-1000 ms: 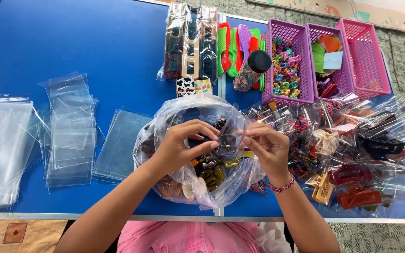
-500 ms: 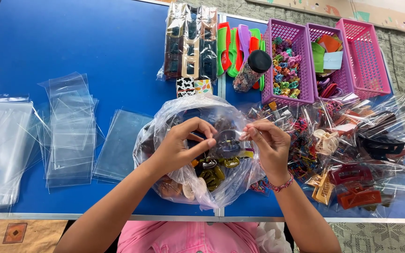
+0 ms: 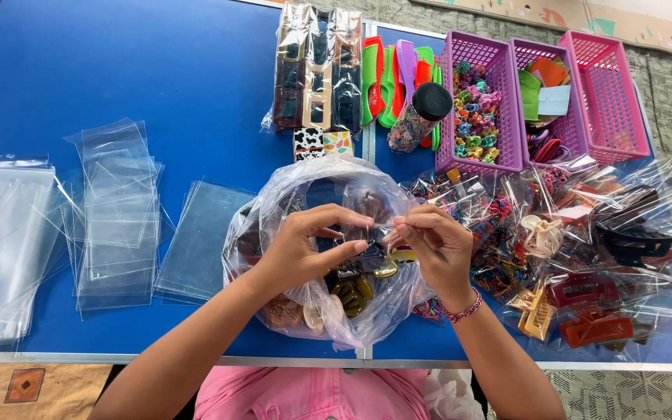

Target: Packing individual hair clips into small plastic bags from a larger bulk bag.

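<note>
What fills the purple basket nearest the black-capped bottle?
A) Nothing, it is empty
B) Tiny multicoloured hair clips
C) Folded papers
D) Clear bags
B: the purple basket just right of the bottle is full of tiny multicoloured clips; the clear bags lie flat on the table's left side instead.

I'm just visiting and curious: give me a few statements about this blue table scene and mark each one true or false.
1. Both hands, left hand and right hand, work over the big clear plastic bag of hair claws. True.
2. The three plastic mesh baskets are green. False: they are purple and pink.
3. Stacks of flat clear sleeves lie on the left of the blue table. True.
4. The right wrist is bare. False: it wears a beaded bracelet.
</note>
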